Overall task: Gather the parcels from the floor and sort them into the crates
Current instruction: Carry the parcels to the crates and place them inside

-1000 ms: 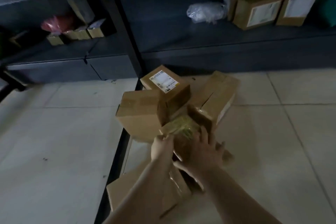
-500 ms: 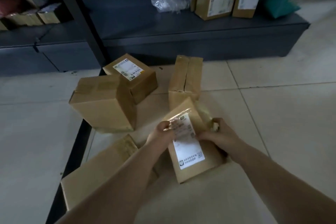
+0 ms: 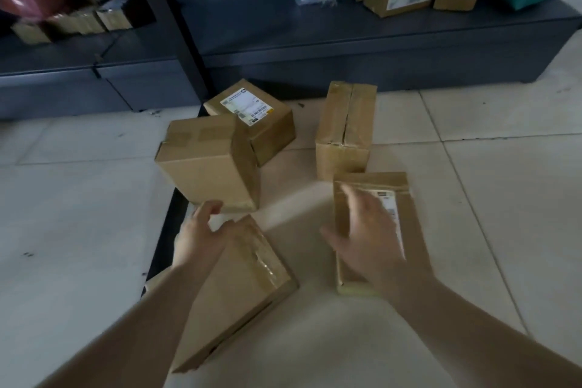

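A single head-worn wide-angle camera looks forward and steeply down from above a tiled floor (image 3: pixel 472 230), close over a cluster of cardboard parcels (image 3: pixel 208 161). Both forearms enter from the bottom edge, the left hand (image 3: pixel 198 233) and right hand (image 3: pixel 368 239) near the frame's centre. The view faces a dark low shelf (image 3: pixel 346 38) running across the top. Straight lines bow toward the edges.

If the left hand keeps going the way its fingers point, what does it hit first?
Probably the plain box: the left hand points up-frame at its near bottom edge, with only a small gap showing. Depth is unclear.
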The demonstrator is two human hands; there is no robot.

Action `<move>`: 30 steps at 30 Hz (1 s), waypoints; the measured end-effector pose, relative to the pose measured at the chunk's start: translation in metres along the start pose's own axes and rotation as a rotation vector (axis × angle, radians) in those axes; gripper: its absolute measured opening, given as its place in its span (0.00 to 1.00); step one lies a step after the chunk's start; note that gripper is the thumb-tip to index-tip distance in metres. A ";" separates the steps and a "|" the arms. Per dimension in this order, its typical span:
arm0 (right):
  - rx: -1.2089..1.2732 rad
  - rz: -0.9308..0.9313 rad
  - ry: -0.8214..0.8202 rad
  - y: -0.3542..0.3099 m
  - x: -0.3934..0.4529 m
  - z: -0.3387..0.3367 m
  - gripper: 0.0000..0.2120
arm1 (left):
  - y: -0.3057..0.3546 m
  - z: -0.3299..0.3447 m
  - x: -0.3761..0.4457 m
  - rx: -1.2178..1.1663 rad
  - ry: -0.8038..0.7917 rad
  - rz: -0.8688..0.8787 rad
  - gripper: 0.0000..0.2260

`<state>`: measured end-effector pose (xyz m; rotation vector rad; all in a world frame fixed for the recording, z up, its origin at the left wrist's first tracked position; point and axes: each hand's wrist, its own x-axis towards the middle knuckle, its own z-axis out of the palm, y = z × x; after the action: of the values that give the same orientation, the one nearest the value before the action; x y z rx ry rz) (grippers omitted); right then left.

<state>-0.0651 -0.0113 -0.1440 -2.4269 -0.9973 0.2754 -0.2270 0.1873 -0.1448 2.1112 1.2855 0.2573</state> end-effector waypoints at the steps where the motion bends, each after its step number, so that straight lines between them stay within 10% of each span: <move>1: 0.001 -0.095 -0.077 -0.016 -0.005 0.010 0.40 | -0.013 -0.007 -0.004 0.045 -0.013 -0.054 0.25; 6: -0.143 -0.379 -0.492 -0.071 -0.032 0.068 0.56 | -0.051 -0.014 -0.019 0.424 -0.266 -0.201 0.32; 9: -0.343 -0.386 -0.458 -0.063 -0.029 0.078 0.53 | -0.039 -0.002 -0.021 0.556 -0.352 -0.191 0.32; 22: -0.338 -0.057 -0.289 -0.031 0.004 0.019 0.27 | 0.052 0.056 -0.026 -0.409 -0.478 -0.490 0.11; 30: 0.161 0.528 -0.312 -0.015 0.018 0.002 0.60 | 0.087 0.069 -0.027 -0.716 -0.409 -0.257 0.13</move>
<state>-0.0622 0.0110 -0.1377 -2.4999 -0.4052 0.9001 -0.1447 0.1081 -0.1398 1.2948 1.0034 0.1330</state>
